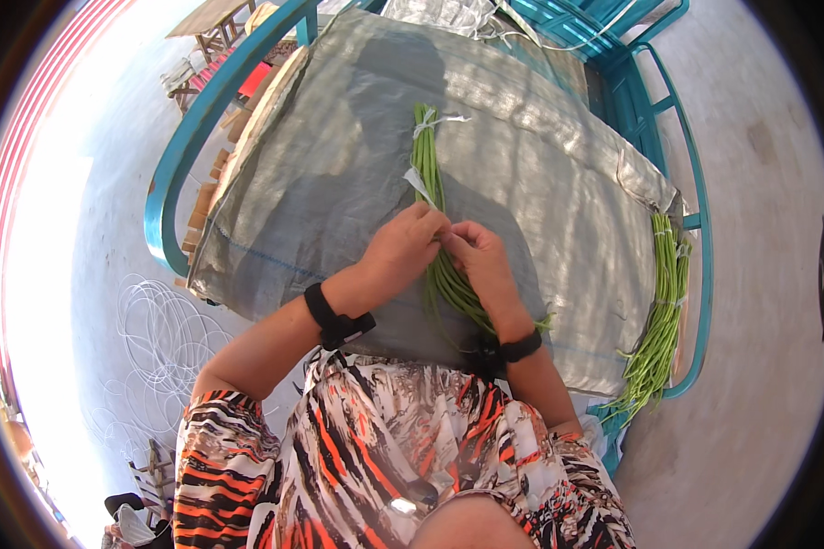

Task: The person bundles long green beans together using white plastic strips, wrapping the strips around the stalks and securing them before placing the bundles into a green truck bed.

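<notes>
A bundle of long, thin green vegetables that look like long beans (427, 151) lies lengthwise in front of me on a grey woven sheet (339, 119). White strip is tied round its far end. A second white strip (418, 186) sticks out over the bundle, just beyond my left hand. My left hand (405, 242) is closed in a pinch at the middle of the bundle, by that strip. Fingertip to fingertip with it, my right hand (481, 265) is also pinched, over the bundle's right side. What lies between the right fingertips is hidden. The beans' near ends curve under my right wrist.
More tied green bundles (661, 311) lie at the sheet's right edge. A teal metal frame (169, 183) with curved rails surrounds the sheet-covered surface. Loose white wire or cord (160, 334) is coiled on the floor at left. Wooden furniture (212, 26) stands at the far left.
</notes>
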Action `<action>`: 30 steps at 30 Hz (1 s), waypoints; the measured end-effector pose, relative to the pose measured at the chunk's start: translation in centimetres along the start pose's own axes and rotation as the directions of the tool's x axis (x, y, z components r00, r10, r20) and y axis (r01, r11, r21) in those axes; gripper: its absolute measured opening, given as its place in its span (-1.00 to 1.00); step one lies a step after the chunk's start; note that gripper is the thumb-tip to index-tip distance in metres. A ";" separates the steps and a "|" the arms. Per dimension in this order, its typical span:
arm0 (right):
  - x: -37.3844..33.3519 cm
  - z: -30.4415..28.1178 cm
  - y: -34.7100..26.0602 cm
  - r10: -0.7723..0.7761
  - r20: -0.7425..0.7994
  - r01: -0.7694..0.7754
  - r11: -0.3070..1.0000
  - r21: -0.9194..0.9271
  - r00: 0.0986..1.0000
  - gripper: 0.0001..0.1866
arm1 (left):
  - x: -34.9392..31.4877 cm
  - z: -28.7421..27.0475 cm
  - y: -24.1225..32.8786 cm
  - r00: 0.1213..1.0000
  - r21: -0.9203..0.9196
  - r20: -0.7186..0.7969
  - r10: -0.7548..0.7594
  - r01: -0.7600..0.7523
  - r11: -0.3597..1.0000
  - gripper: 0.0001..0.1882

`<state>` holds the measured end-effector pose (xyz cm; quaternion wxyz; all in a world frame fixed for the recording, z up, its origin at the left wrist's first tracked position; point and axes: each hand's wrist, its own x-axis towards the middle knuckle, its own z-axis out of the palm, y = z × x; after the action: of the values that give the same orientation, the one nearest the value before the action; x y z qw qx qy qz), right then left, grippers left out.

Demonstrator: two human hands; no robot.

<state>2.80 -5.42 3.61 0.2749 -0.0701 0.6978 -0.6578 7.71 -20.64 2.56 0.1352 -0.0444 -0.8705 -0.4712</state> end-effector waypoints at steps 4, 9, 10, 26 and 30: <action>-0.2 0.0 -0.4 0.059 -0.033 -0.060 0.998 -0.018 0.998 -0.86 | 0.2 0.0 0.1 0.995 0.092 0.061 0.084 -0.090 0.992 -0.82; -0.2 -0.3 -0.2 0.075 -0.019 -0.076 0.996 -0.038 0.997 -0.85 | -0.3 0.2 -0.1 0.995 0.211 0.068 0.071 -0.084 0.974 -0.84; -0.2 -0.2 -0.2 0.076 -0.020 -0.077 0.996 -0.038 0.997 -0.85 | -0.4 0.2 -0.1 0.996 0.239 0.073 0.059 -0.075 0.968 -0.85; -0.4 0.0 0.0 -0.461 0.086 0.423 0.704 -0.570 0.883 -0.90 | 0.1 0.3 -1.4 0.981 -0.010 0.138 -0.135 0.138 0.990 -0.86; -0.1 -0.3 0.3 -0.470 0.087 0.423 0.679 -0.600 0.878 -0.90 | -0.1 0.1 0.0 0.987 0.086 0.040 -0.154 0.150 0.985 -0.87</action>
<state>2.88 -5.08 3.31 0.0431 -0.2973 0.8408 -0.4502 7.81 -20.55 2.45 0.0802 0.0167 -0.8929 -0.4428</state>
